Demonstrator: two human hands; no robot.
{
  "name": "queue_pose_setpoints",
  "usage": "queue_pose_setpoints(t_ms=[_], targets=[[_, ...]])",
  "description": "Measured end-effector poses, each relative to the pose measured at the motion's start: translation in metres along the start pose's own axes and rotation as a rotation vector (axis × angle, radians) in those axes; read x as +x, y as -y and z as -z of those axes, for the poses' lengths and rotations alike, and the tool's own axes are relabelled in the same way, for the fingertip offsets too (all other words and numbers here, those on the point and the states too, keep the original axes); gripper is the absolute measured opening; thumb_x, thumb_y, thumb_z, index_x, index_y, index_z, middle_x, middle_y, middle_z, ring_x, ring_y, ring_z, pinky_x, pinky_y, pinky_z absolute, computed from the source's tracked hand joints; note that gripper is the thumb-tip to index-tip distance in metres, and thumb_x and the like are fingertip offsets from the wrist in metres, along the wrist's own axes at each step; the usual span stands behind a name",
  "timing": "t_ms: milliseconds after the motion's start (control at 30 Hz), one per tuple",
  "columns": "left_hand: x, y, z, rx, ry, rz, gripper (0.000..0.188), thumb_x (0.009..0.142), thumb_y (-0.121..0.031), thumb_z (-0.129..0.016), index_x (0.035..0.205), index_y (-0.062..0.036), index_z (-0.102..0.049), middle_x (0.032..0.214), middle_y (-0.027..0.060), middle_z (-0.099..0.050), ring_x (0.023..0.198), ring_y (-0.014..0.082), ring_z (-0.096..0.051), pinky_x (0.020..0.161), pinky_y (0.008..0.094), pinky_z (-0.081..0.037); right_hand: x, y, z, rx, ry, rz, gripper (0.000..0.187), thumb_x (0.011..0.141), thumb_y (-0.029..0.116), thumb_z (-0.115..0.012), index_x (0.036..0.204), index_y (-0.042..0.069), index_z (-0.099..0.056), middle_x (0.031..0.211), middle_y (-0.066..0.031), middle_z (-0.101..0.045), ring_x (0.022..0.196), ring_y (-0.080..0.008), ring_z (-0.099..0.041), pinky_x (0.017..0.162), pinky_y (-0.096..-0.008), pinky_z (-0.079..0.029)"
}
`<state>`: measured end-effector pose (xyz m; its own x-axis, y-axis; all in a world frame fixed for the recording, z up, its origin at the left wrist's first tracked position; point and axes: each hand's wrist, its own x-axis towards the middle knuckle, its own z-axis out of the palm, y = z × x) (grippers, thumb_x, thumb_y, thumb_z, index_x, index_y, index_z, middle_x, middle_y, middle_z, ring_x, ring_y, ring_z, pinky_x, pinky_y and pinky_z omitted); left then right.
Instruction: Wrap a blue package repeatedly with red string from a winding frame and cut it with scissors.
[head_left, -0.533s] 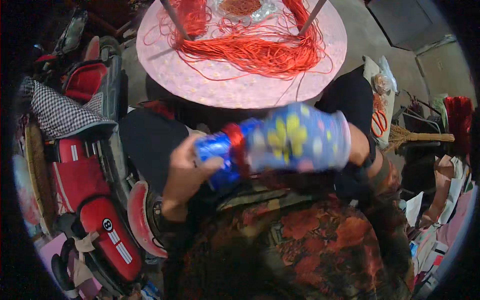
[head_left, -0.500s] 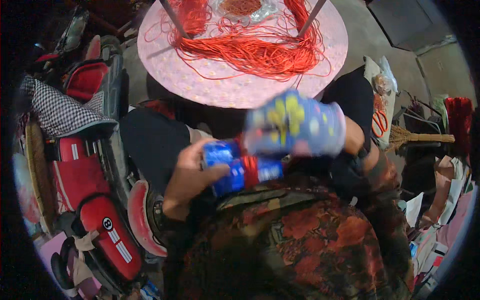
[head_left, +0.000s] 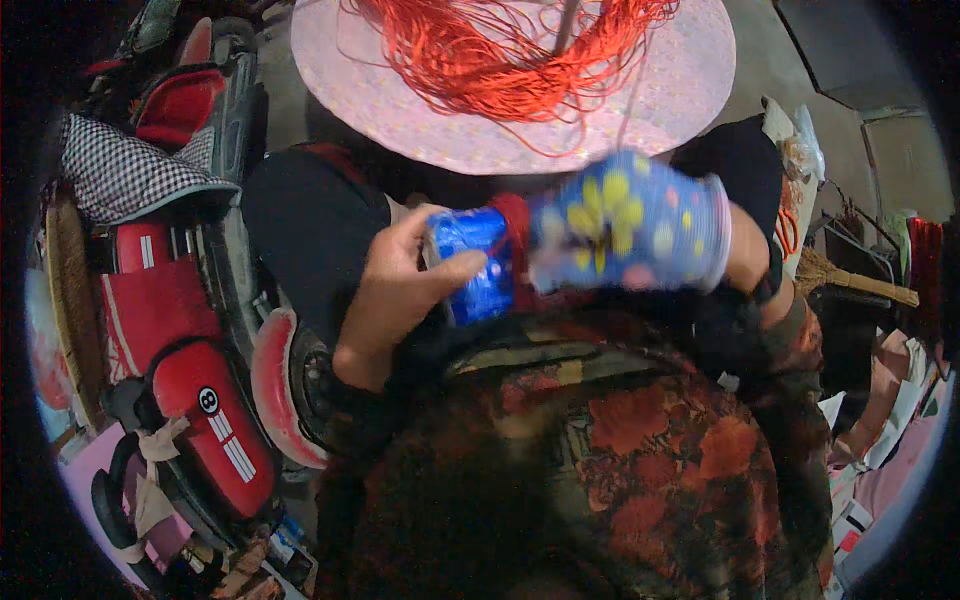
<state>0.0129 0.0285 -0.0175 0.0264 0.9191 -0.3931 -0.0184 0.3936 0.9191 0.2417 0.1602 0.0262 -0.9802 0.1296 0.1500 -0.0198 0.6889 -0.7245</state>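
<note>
Head view: your left hand (head_left: 400, 270) has a firm wrap on the blue packet (head_left: 478, 262), thumb on top, in front of your torso; dark red cord (head_left: 512, 230) circles its right part. Your right hand (head_left: 615, 222), in a floral glove (head_left: 665, 240), blocks that end; motion blur, can't tell its grip. Ahead, the round table (head_left: 430, 140) carries loose orange-red strands (head_left: 500, 75) and an upright rod (head_left: 567, 25). Red vehicle (head_left: 215, 425) crowds your left; scissors (head_left: 787, 235) and broom (head_left: 860, 285) sit right. Packet contents hidden; clear bag's (head_left: 805, 155) contents unreadable.
</note>
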Motion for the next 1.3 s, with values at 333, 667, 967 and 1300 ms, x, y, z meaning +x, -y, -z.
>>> queue_pose_setpoints(t_ms=[333,667,967,1300], targets=[[-0.019,0.012,0.02,-0.949,-0.008,-0.147,0.068,0.093,-0.048,-0.052,0.139,0.0,-0.037,0.138,0.017,-0.048,0.123,0.0291,-0.051,0.102,0.0429,-0.044,-0.023,-0.03,-0.057,0.329,-0.19,-0.332,0.014,0.09,0.018,-0.06,0.096,0.006,-0.065,0.085,-0.0083,-0.067,0.078,-0.0236,-0.066,0.073,-0.034,-0.052],[-0.004,-0.007,0.005,-0.168,0.181,0.167,0.044,0.077,-0.021,-0.074,0.112,-0.0001,-0.057,0.095,0.0031,-0.062,0.086,0.0105,-0.06,0.079,0.0275,-0.05,0.009,-0.021,-0.002,0.192,-0.196,-0.173,0.021,0.083,0.029,-0.069,0.081,0.008,-0.066,0.076,-0.0089,-0.067,0.068,-0.0245,-0.065,0.063,-0.0332,-0.051],[-0.004,0.006,0.02,-1.002,0.087,-0.215,0.062,0.096,-0.044,-0.047,0.144,-0.0073,-0.033,0.139,0.0153,-0.047,0.128,0.0309,-0.046,0.103,0.0462,-0.043,-0.02,-0.021,-0.054,0.169,-0.238,-0.263,0.024,0.095,0.025,-0.054,0.105,0.006,-0.064,0.095,-0.0135,-0.068,0.088,-0.0315,-0.066,0.075,-0.0357,-0.052],[0.007,-0.004,-0.009,-0.431,-0.227,-0.094,0.041,0.091,-0.024,-0.061,0.119,0.0041,-0.053,0.103,0.0066,-0.063,0.084,0.01,-0.062,0.078,0.0259,-0.05,0.006,0.007,-0.003,-0.262,0.063,-0.112,0.018,0.083,0.03,-0.064,0.088,0.013,-0.066,0.075,-0.0106,-0.066,0.072,-0.0312,-0.066,0.063,-0.0386,-0.053]])
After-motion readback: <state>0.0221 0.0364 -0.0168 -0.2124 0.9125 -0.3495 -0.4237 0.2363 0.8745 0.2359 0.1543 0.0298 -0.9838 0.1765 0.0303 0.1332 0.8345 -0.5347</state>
